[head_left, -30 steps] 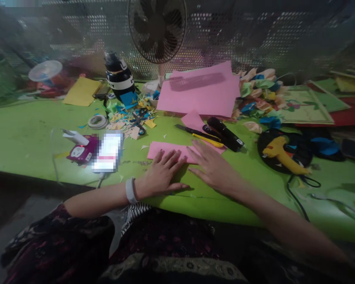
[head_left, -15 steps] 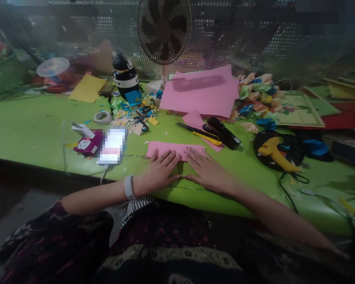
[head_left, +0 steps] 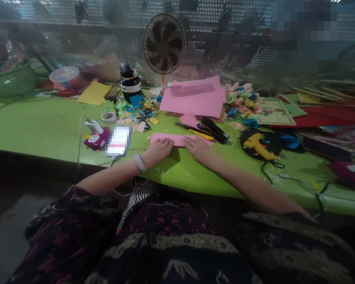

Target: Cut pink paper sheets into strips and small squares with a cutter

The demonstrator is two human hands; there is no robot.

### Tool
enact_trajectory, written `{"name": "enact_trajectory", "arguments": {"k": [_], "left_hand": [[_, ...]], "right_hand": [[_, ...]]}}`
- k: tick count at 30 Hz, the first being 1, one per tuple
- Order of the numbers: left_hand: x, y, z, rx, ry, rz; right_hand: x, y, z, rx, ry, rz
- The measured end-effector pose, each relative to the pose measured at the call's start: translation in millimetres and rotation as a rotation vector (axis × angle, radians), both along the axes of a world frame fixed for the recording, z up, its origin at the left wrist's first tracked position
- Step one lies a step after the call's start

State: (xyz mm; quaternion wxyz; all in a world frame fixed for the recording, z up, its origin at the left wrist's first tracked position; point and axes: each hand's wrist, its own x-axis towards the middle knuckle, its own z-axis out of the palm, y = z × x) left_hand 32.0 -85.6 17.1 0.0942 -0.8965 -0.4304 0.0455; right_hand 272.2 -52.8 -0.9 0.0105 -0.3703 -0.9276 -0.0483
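A folded strip of pink paper (head_left: 179, 139) lies on the green table (head_left: 41, 126) in front of me. My left hand (head_left: 158, 150) rests flat on the strip's near left part, fingers stretched out. My right hand (head_left: 198, 148) lies flat on its right part, fingers spread. Both hands press on the paper and grip nothing.
Behind the strip lie a yellow box cutter (head_left: 199, 133), a black stapler (head_left: 214, 129), pink sheets (head_left: 195, 98), a fan (head_left: 164, 45), a bottle (head_left: 130, 85), paper scraps with scissors (head_left: 139, 116) and tape (head_left: 108, 117). A phone (head_left: 118, 141) lies left, a yellow glue gun (head_left: 258, 145) right.
The camera has tilted up and pulled back, so the table looks farther off. Both hands have stayed flat on the pink strip, drawn a little closer together.
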Motion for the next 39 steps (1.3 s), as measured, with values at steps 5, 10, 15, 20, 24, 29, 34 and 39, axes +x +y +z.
{"name": "enact_trajectory", "arguments": {"k": [5,10,15,20,24,29,34,39], "left_hand": [[-7,1,-12.6,-0.008,-0.138,-0.024],[-10,0,-14.3,-0.033,-0.162,-0.014],[-8,-6,-10.6,-0.019,-0.167,0.009],[-10,-6,-12.4,0.022,-0.228,-0.005],[-9,-2,-16.8,0.004,-0.266,0.007],[-7,-1,-23.8,0.017,-0.3,0.026],[-6,-3,-26.5,-0.037,-0.266,0.056],[-6,-4,-25.4,-0.016,-0.27,0.051]], "right_hand": [[9,1,-14.9,-0.037,0.079,-0.003],[10,0,-19.2,-0.06,0.12,0.005],[9,-2,-18.3,-0.006,0.159,0.034],[9,-4,-19.6,0.008,0.199,0.058],[9,-1,-24.4,-0.004,0.224,0.051],[8,1,-25.6,-0.009,0.199,0.056],[7,1,-22.8,-0.043,0.194,0.036],[7,3,-22.6,-0.099,0.206,0.016]]}}
